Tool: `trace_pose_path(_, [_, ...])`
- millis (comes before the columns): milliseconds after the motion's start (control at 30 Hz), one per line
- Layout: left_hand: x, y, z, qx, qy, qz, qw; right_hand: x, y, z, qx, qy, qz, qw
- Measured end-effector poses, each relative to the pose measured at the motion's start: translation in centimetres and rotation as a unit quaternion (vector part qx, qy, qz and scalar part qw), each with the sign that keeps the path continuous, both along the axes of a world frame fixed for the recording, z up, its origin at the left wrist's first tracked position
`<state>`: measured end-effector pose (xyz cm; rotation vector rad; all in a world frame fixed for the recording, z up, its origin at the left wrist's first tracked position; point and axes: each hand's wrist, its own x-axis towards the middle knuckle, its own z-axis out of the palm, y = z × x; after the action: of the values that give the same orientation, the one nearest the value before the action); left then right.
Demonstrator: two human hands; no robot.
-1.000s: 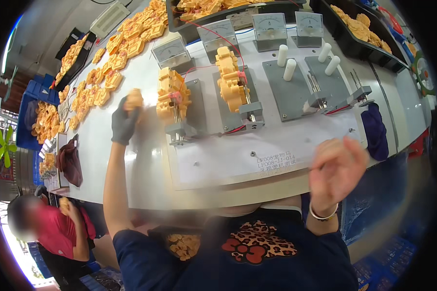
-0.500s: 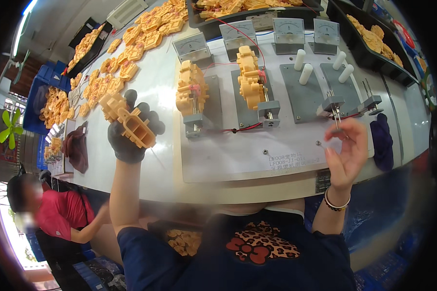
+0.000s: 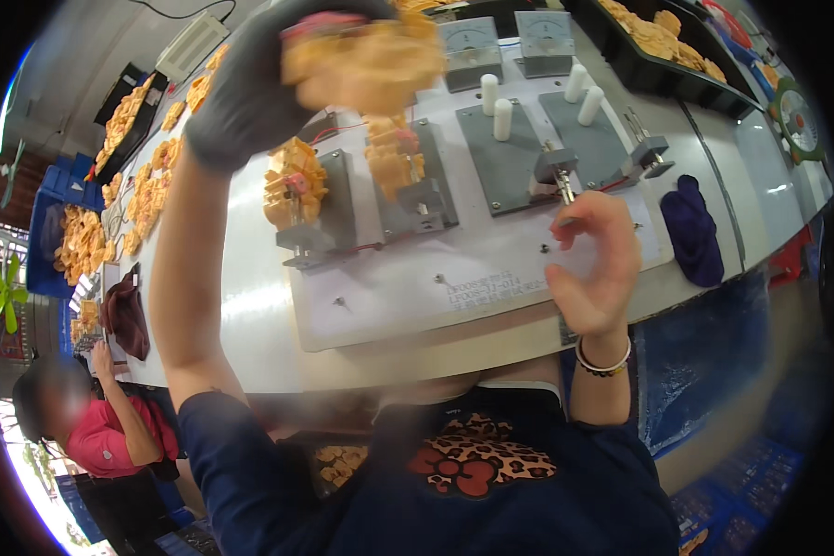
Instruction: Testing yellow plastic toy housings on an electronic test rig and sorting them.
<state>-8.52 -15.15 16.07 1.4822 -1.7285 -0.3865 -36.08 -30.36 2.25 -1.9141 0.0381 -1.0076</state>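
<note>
My left hand (image 3: 250,88), in a dark glove, is raised close to the camera and grips a blurred orange plastic part (image 3: 366,60). My right hand (image 3: 593,255) is bare, with a bracelet at the wrist; it hovers over the white work plate (image 3: 389,296) with fingers curled and apart, just below a grey clamp fixture (image 3: 551,167). Two other grey fixtures (image 3: 315,208) on the plate hold orange parts (image 3: 292,181).
Many orange parts (image 3: 148,199) lie along the bench to the left. Black trays of orange parts (image 3: 658,46) and two grey meters (image 3: 505,37) stand at the back. A dark blue cloth (image 3: 690,227) lies at right. Another person in a red top (image 3: 102,431) sits lower left.
My left hand has risen from the bench toward the camera with the orange part. My right hand moved up and forward over the plate near the clamp fixture.
</note>
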Motion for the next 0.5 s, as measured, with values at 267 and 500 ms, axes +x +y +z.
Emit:
trace_pose_path(267, [0.5,-12.6,-1.7,0.175,-0.224,-0.176,0.942,0.4,-0.1,0.2,-0.008,-0.042,-0.029,0.999])
trace_pose_path(500, [-3.3,-11.8,-4.8,0.173,-0.348,-0.066,0.919,0.3,0.1,0.4,0.004,-0.050,-0.013,0.999])
